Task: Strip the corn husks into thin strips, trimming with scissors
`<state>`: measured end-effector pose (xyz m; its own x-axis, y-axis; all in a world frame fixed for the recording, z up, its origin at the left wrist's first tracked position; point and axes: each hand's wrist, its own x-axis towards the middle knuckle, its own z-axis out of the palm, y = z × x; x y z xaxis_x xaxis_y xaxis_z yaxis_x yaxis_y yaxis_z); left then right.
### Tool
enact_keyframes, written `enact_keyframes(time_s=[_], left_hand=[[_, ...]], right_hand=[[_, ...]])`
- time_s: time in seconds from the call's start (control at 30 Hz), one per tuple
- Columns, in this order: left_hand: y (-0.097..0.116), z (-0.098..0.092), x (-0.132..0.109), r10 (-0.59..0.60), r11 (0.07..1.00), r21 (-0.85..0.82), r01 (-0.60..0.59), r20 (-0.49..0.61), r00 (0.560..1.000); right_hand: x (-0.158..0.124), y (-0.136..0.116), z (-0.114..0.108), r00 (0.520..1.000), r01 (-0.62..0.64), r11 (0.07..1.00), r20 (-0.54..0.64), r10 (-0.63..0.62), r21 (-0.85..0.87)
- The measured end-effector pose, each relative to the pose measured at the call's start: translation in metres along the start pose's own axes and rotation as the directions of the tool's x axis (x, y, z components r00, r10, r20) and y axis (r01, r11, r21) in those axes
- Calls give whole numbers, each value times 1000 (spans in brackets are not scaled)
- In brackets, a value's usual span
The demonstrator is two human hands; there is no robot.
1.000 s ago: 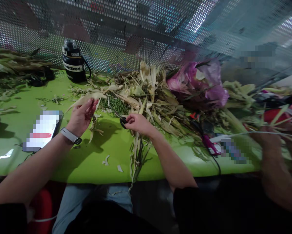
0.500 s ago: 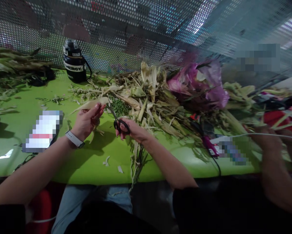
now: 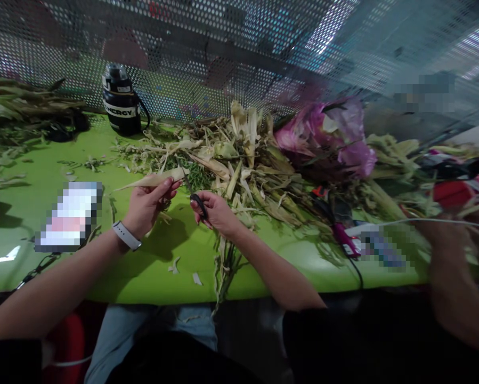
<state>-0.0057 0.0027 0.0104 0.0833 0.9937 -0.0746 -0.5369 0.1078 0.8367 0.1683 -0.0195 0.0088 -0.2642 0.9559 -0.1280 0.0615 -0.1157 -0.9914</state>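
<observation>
My left hand (image 3: 151,202) is closed on a pale corn husk (image 3: 159,178), which it holds out flat above the table. In my right hand (image 3: 213,213) is a pair of black-handled scissors (image 3: 198,204), fingers wrapped in its loops. The scissor blades point up and left, at the right end of the husk. Behind both hands lies a heap of dry corn husks (image 3: 251,181) with some thin green leaves (image 3: 199,176) among them. Small cut scraps (image 3: 197,278) lie on the green table (image 3: 143,277) near its front edge.
A black bottle (image 3: 121,104) stands at the back left, before a perforated metal screen (image 3: 183,64). A phone (image 3: 71,216) lies to the left. Right of the heap are a pink plastic bag (image 3: 323,138), a magenta tool (image 3: 346,240) with a cable, and another person's arm (image 3: 449,256).
My left hand has shifted slightly right and down with the husk. The scissors have turned in my right hand, their blades now meeting the husk's right end.
</observation>
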Motion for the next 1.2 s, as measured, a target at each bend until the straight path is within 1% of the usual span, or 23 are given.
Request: enact_keyframes(time_s=[0.1,0.17,0.2,0.27,0.33,0.4,0.43,0.5,0.57,0.63,0.73,0.8,0.9,1.0,1.07,1.2], left_hand=[[2,-2,2,13,1000,4,-13,-23,1000],[3,-4,4,19,999,28,-18,-25,1000],[4,-5,5,12,999,53,-11,-19,1000],[6,-8,7,5,993,122,-4,-11,1000],[8,-10,8,23,978,207,-26,16,1000],[11,-13,9,25,960,277,-50,91,996],[12,-14,9,8,953,299,-49,136,991],[15,-15,9,-31,948,316,-37,207,978],[17,-17,9,-28,947,316,-51,242,970],[18,-18,9,-13,946,314,-76,272,962],[19,-18,10,-95,944,329,-27,347,933],[20,-18,11,-140,941,338,7,372,918],[21,-18,12,-145,933,360,8,353,924],[22,-18,11,-143,926,376,9,330,933],[23,-17,10,-152,922,386,19,318,936],[25,-17,9,-187,913,405,43,324,927]], right_hand=[[4,1,-3,997,-9,1000,-81,10,9],[8,2,-8,991,-20,1000,-134,17,-21],[9,3,-12,988,-27,999,-153,21,-39],[11,2,-18,988,-35,997,-154,24,-70],[9,0,-24,994,-24,997,-107,15,-79],[7,-3,-29,1000,0,996,-19,-1,-88],[6,-5,-31,999,14,995,30,-11,-98],[4,-6,-35,993,36,991,117,-21,-128],[4,-7,-38,983,49,985,182,-18,-167],[5,-7,-40,975,62,979,220,-18,-192],[5,-6,-45,970,89,978,240,-42,-188],[5,-7,-48,968,125,979,235,-85,-161],[3,-11,-52,973,163,978,184,-138,-129],[1,-17,-53,984,143,981,126,-127,-131],[1,-20,-54,988,121,983,106,-107,-135],[4,-16,-55,995,93,987,52,-87,-132]])
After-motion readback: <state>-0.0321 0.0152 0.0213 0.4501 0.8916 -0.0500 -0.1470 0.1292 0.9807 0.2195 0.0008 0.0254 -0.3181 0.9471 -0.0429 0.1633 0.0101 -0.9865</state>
